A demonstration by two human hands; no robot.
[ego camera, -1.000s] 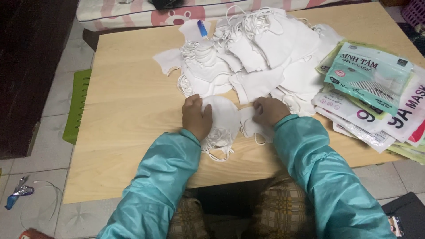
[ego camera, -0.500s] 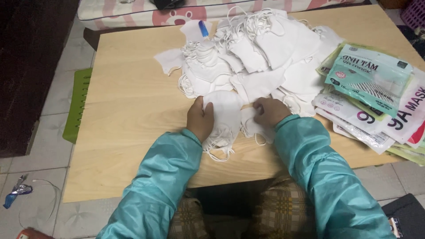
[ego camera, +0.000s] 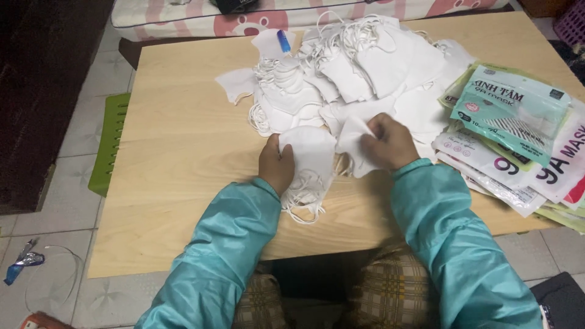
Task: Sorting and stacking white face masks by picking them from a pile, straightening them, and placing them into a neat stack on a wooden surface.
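Head view: the left hand (ego camera: 277,166) rests on a small stack of white face masks (ego camera: 309,159) near the front middle of the pale wooden tabletop (ego camera: 183,152), its fingers curled over the stack's left edge and pinning it down. The stack's elastic loops (ego camera: 303,198) spill toward the person. The right hand (ego camera: 390,142) sits just beside it, fingers pinched on a single white mask (ego camera: 355,140) lifted a little from the heap.

Behind both hands a loose pile of white masks (ego camera: 359,67) covers the far middle of the tabletop; one blue item (ego camera: 284,41) lies on its left side. At the right edge flat printed packets (ego camera: 518,134) overlap in a fan, some hanging past the rim; what is inside them cannot be told.

The left part of the tabletop is bare wood out to its edge. Beyond that edge lie a tiled floor (ego camera: 55,201) and a green mat (ego camera: 109,143). Teal sleeves (ego camera: 225,256) cross the near edge.
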